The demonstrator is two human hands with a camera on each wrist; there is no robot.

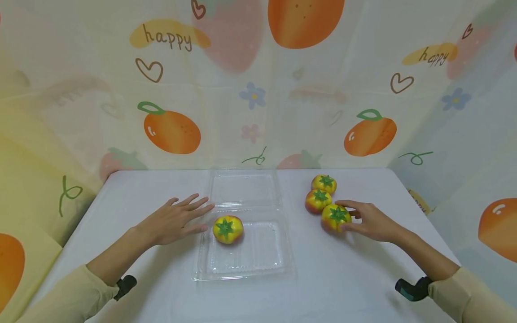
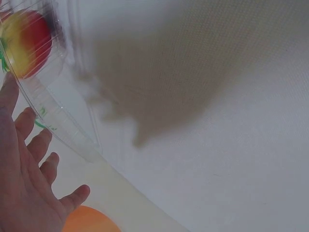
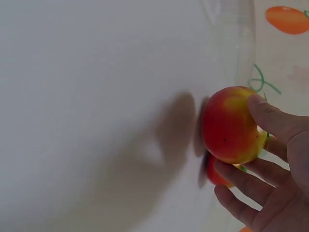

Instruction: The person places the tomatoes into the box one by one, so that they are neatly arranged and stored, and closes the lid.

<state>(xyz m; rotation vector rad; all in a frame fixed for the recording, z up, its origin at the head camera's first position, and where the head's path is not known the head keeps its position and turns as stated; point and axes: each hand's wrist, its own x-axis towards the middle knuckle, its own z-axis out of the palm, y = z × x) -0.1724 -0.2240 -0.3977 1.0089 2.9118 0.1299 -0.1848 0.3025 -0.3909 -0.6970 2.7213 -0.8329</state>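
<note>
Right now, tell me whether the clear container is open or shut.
Open: the clear container has its lid folded back flat, and one tomato sits inside.

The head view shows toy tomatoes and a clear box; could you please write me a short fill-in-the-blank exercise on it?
1. The number of toy tomatoes lying inside the clear plastic box is ____.
2. The right hand grips the ____ of the three toy tomatoes in the row on the table.
3. The left hand, fingers straight, holds ____.
4. The lid of the box is ____.

Missing words: one; nearest; nothing; open
</note>
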